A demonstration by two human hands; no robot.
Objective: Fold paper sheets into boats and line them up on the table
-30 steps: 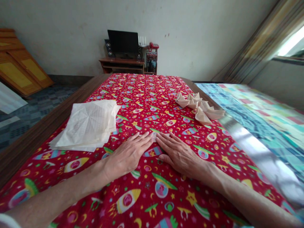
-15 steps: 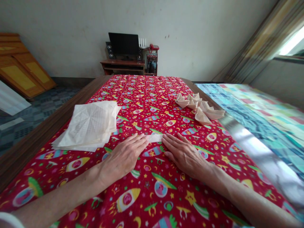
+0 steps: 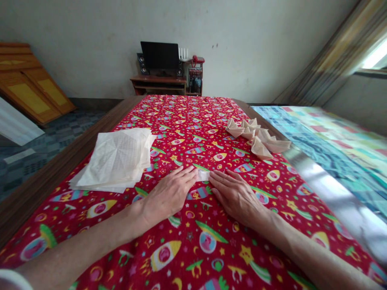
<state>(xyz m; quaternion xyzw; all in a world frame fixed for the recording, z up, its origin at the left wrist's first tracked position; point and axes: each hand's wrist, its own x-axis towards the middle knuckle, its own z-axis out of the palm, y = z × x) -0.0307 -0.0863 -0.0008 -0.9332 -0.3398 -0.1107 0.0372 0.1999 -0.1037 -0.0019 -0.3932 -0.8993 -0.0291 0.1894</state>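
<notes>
A narrow folded strip of white paper (image 3: 203,175) lies flat on the red patterned cloth (image 3: 187,225). My left hand (image 3: 173,189) presses on its left end, palm down, fingers stretched out. On its right end rests my right hand (image 3: 234,191), also flat with the fingers extended. Only the strip's middle shows between my fingertips; both ends are covered. Left of my hands lies a stack of creased thin paper sheets (image 3: 115,157). Several folded paper boats (image 3: 260,139), cream in colour, stand in a cluster beyond my right hand.
The cloth covers a long table with a brown edge (image 3: 69,149). At its far end stand a monitor (image 3: 160,56) and speakers on a desk (image 3: 159,82). To the right is a bed with a blue checked cover (image 3: 320,149); a wooden cabinet (image 3: 33,84) stands at left.
My left hand has slid right along the paper strip, closer to my right hand, so less of the strip shows. The view has shifted slightly.
</notes>
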